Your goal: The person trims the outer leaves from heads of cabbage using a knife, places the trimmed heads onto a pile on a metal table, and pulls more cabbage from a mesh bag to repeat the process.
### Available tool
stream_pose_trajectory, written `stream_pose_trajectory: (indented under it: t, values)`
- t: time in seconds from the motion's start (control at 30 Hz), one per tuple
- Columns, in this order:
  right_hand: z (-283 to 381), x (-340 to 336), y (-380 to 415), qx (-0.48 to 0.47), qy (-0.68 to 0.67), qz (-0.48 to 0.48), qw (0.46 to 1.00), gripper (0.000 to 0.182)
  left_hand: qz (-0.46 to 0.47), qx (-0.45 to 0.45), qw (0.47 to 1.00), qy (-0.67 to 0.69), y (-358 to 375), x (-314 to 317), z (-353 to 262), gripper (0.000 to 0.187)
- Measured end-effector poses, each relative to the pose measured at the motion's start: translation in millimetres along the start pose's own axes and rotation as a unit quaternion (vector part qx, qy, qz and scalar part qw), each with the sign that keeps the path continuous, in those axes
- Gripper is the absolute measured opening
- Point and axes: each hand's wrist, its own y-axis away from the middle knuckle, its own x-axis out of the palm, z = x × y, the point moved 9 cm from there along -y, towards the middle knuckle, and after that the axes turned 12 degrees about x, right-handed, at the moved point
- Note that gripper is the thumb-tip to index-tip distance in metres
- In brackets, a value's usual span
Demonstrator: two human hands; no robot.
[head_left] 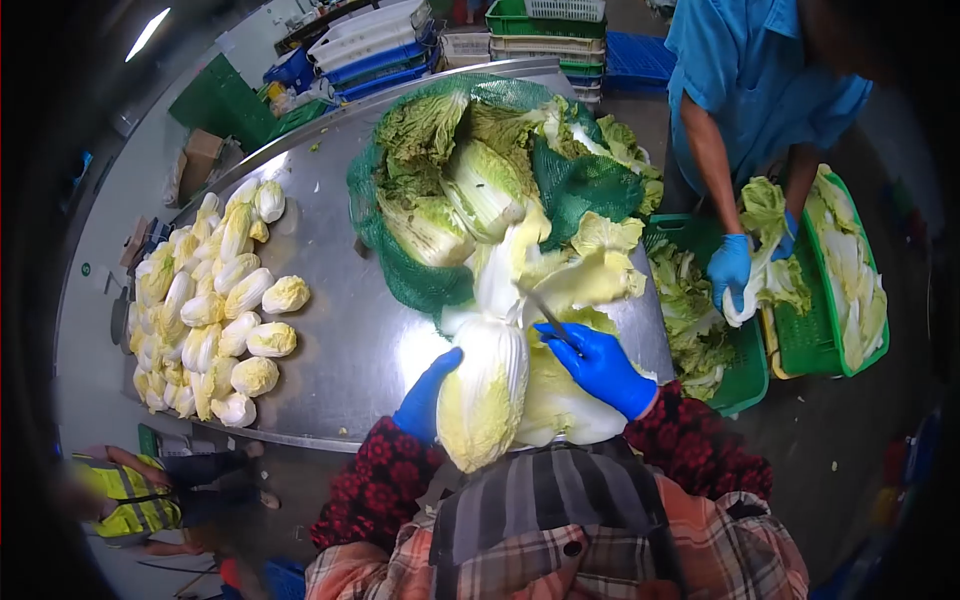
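My left hand [430, 397], in a blue glove, grips the side of a napa cabbage [483, 395] whose pale leafy end points toward me. In my blue-gloved right hand [603, 368] is a knife [553, 322], its thin blade pointing up and left near the white base of the cabbage. Loose outer leaves [565, 395] lie under and to the right of the cabbage. Just beyond it, a green mesh sack [408, 280] lies open with several untrimmed cabbages [485, 190] inside.
A pile of trimmed cabbages [215, 300] covers the left of the metal table [345, 340]. At right, a co-worker in blue [755, 80] handles leaves above green crates [745, 385]. Stacked crates [548, 40] stand behind. Someone in a yellow vest [130, 495] is at lower left.
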Motion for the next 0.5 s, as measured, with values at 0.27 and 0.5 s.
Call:
stream_pose_trajectory:
  t: [0.27,0.5]
  values:
    - [13,11,19,-0.067,0.2,0.12,0.97,0.036,0.087,0.073,0.986,-0.123,20,21,1,0.073]
    - [21,15,26,-0.092,0.295,0.147,0.94,0.039,0.107,0.095,0.974,-0.175,27,31,1,0.083]
